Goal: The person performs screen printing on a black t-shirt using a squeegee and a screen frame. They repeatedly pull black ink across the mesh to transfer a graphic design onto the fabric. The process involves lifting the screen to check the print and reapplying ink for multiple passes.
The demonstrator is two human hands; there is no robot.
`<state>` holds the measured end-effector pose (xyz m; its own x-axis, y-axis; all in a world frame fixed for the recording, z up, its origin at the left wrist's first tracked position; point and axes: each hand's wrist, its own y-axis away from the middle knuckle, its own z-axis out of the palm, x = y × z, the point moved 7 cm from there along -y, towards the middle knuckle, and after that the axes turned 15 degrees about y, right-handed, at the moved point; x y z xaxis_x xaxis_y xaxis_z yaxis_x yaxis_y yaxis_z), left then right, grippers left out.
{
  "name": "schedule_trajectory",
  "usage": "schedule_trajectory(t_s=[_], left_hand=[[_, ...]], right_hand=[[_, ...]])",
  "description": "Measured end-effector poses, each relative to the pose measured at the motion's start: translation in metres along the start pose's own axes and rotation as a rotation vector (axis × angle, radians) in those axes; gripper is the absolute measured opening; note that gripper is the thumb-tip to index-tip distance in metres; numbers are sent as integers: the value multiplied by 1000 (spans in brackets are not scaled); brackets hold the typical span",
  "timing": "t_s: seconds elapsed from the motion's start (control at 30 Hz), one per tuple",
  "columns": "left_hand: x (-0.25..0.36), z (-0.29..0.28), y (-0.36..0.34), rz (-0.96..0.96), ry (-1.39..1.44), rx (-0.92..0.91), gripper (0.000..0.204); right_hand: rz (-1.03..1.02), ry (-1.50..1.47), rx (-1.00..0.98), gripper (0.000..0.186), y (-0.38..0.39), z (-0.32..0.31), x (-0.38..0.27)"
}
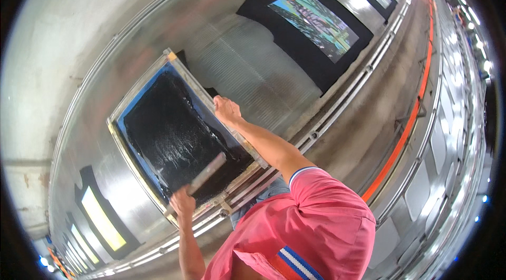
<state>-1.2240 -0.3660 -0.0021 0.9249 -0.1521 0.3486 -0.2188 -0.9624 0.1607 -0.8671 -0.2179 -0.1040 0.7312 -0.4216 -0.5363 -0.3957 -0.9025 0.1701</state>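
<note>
A wooden-framed printing screen (138,166) with a blue border lies on the long metal table, over what looks like a black garment whose edges peek out at its right side. Black ink (168,116) coats the mesh, wet and streaked toward the near end. My left hand (183,202) is closed around one end of a squeegee (210,171), which lies slantwise across the near part of the screen. My right hand (227,110) grips the right rail of the frame, its fingers partly hidden.
To the right, a black T-shirt (298,43) bearing a colourful picture lies flat on the metal table (237,69), with more shirts beyond. At left lie black shirts with yellow panels (103,219). Metal rails (337,109) edge the table; an orange strip (406,132) runs across the aisle.
</note>
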Motion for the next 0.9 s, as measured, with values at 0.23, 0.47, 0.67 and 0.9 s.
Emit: schedule_trajectory(t_s=[0.23, 0.47, 0.67, 0.9], left_hand=[[-10, -31, -94, -21, -29, 65, 29], [-38, -74, -204, 54, 127, 59, 17], [-133, -104, -341, 35, -23, 25, 16], [-156, -108, -461, -18, -20, -8, 24]], right_hand=[[-685, 15, -275, 40, 25, -50, -118], [-878, 668, -282, 18, -5, 29, -198], [-1026, 711, -66, 32, -126, 31, -257], [-821, 797, -207, 45, -243, 51, -296]])
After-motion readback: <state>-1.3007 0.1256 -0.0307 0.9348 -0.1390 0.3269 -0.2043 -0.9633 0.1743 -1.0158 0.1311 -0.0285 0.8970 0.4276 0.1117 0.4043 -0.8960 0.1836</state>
